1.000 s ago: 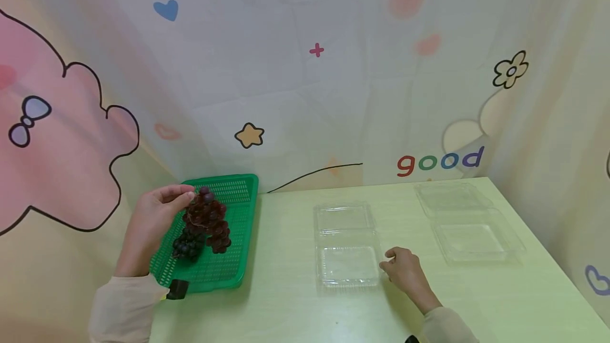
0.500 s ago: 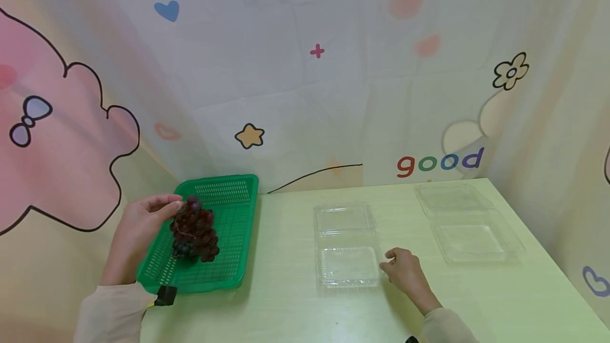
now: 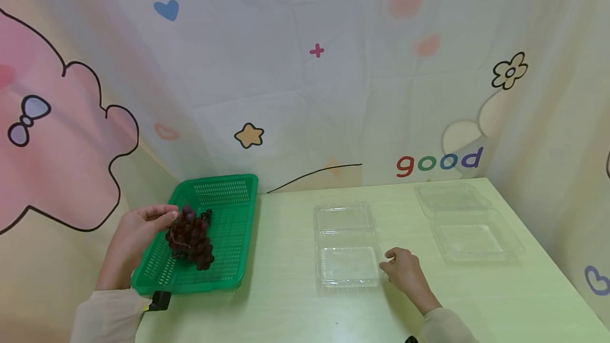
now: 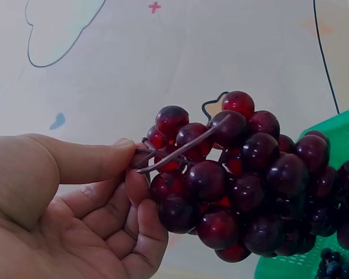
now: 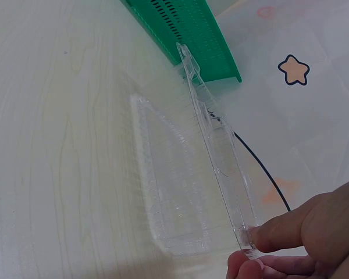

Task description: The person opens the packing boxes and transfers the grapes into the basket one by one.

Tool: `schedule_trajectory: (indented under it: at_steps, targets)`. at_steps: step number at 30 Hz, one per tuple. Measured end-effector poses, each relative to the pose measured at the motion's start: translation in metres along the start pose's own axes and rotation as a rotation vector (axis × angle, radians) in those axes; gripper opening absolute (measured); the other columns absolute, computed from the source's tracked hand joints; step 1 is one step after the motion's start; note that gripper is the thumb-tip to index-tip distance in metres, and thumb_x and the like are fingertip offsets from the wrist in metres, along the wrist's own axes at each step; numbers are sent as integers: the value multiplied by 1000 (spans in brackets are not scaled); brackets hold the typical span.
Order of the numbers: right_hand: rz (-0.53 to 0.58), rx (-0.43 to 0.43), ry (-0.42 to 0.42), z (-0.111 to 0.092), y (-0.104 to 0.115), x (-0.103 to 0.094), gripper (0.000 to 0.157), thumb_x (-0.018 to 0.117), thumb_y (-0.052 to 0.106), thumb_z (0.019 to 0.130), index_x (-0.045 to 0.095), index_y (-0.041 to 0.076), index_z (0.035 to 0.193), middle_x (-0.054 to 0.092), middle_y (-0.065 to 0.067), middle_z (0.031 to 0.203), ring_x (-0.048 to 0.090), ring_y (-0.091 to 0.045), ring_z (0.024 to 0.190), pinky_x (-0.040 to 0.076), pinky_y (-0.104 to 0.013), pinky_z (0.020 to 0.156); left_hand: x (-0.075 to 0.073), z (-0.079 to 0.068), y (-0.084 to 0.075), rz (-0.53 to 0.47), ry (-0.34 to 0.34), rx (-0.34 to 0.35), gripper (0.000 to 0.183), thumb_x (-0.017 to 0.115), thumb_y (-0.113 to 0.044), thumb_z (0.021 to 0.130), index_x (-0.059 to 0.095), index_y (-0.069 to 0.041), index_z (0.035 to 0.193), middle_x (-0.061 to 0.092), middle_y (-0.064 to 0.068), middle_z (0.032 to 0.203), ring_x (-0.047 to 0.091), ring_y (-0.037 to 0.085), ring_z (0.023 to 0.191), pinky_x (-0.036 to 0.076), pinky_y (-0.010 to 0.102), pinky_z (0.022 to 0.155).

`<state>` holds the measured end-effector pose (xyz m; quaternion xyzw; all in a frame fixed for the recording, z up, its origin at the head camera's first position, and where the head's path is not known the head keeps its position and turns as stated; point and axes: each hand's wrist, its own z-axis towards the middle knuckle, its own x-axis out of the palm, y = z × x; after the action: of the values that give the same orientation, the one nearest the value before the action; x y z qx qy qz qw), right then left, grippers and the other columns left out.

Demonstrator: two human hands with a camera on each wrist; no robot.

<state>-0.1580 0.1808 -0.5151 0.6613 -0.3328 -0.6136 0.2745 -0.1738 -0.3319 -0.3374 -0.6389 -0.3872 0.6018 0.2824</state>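
My left hand (image 3: 135, 237) pinches the stem of a bunch of dark red grapes (image 3: 190, 240) between thumb and fingers. In the left wrist view, the red grapes (image 4: 250, 186) hang off to the right of the fingertips. They are over the green basket (image 3: 231, 247). Mostly hidden behind them, a bunch of black grapes (image 4: 331, 266) lies in that basket. My right hand (image 3: 407, 278) holds the right edge of an open clear plastic clamshell box (image 3: 349, 268) on the table. Thumb and fingers pinch its edge in the right wrist view, where the box (image 5: 174, 186) appears edge-on.
A second open clear clamshell box (image 3: 474, 242) lies farther right on the light wooden table (image 3: 286, 306). Behind the table hangs a printed curtain (image 3: 305, 110), close to the basket's far rim.
My left hand has moved left and down with the red grapes, lowering them toward the basket. The basket's near left corner has become visible. The right hand and both boxes have stayed put.
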Motion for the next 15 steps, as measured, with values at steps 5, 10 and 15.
schedule_trajectory:
  at_steps: [5, 10, 15]
  targets:
    - [-6, 4, -3, 0, 0, 0, 33, 67, 1, 93, 60, -21, 116, 72, -16, 86, 66, -20, 62, 57, -35, 58, -1, 3, 9, 15, 44, -29, 59, 60, -43, 105, 56, 1, 144, 47, 26, 151, 44, 43, 135, 32, 66, 112]
    - [-14, 1, -1, 0, -1, 1, 33, 67, 1, 93, 60, -21, 117, 72, -16, 85, 67, -20, 62, 58, -35, 59, -1, 5, 16, 36, 74, -44, 61, 60, -45, 104, 56, 1, 144, 46, 27, 151, 45, 45, 135, 33, 68, 110]
    - [-7, -3, 4, -1, 0, 0, 34, 67, 0, 93, 59, -22, 117, 72, -16, 86, 68, -22, 64, 59, -36, 61, 1, 6, 21, 56, 101, -46, 59, 59, -43, 105, 56, 1, 145, 48, 27, 150, 45, 47, 135, 33, 70, 110]
